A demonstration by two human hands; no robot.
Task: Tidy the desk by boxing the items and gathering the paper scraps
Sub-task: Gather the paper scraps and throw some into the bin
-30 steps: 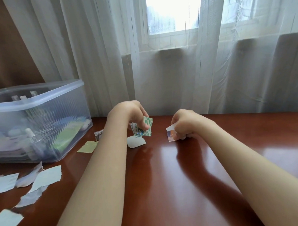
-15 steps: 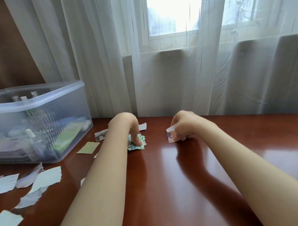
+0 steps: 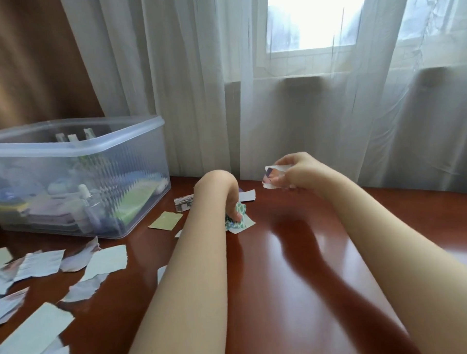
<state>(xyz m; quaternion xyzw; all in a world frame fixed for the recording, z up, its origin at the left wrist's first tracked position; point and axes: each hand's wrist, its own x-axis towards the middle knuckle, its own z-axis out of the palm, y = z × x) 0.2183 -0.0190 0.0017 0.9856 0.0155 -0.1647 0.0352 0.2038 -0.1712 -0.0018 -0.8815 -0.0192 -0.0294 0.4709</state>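
The left hand [image 3: 231, 199] bends down at the wrist, its fingertips pinching a green-patterned scrap [image 3: 242, 212] that touches the bench [image 3: 284, 255]. The right hand [image 3: 297, 174] hangs above the bench, fingers clamped on a purple-printed scrap [image 3: 271, 175]. Just beside the left hand lie a white scrap [image 3: 247, 195] and an olive scrap [image 3: 166, 220] – farther left, a spread of torn paper scraps [image 3: 105, 260]. Behind them stands a clear plastic box [image 3: 92, 145] holding bottles and other items – its lid is off.
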